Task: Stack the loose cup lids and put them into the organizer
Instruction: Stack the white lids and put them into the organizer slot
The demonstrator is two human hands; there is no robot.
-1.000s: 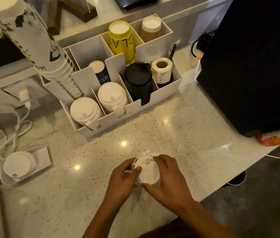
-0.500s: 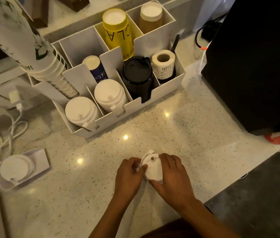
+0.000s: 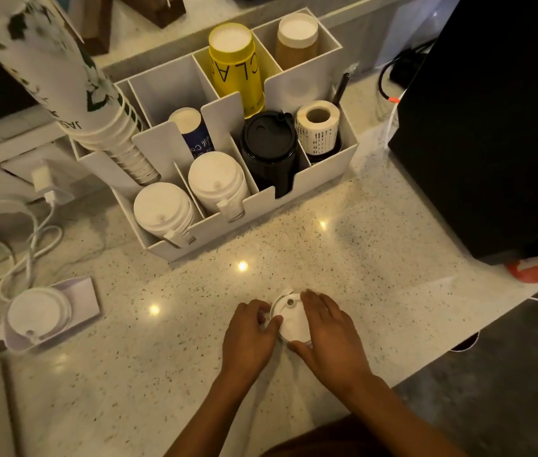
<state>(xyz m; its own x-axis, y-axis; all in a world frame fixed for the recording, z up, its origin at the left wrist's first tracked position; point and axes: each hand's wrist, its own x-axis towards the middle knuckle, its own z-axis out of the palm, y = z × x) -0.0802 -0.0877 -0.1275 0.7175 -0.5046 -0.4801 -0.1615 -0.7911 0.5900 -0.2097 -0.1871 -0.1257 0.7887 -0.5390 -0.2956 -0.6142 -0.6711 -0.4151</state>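
Note:
A small stack of white cup lids (image 3: pixel 290 319) sits on the speckled counter near its front edge. My left hand (image 3: pixel 249 334) grips its left side, thumb on the rim. My right hand (image 3: pixel 327 334) cups its right side, fingers curled round the edge. Behind it stands the white organizer (image 3: pixel 261 201). Its front compartments hold two stacks of white lids (image 3: pixel 164 209) (image 3: pixel 216 181) and a stack of black lids (image 3: pixel 269 143). More white lids (image 3: pixel 38 313) lie in a white holder (image 3: pixel 79 300) at the left.
The organizer also holds a yellow cup stack (image 3: pixel 236 64), a brown cup stack (image 3: pixel 297 36), a label roll (image 3: pixel 317 125) and a leaning stack of printed cups (image 3: pixel 63 77). A black machine (image 3: pixel 491 127) blocks the right. White charger cables (image 3: pixel 14 245) lie at the left.
Both hands stay on the lid stack at the counter's front; they have settled it flatter on the counter. The view has shifted slightly.

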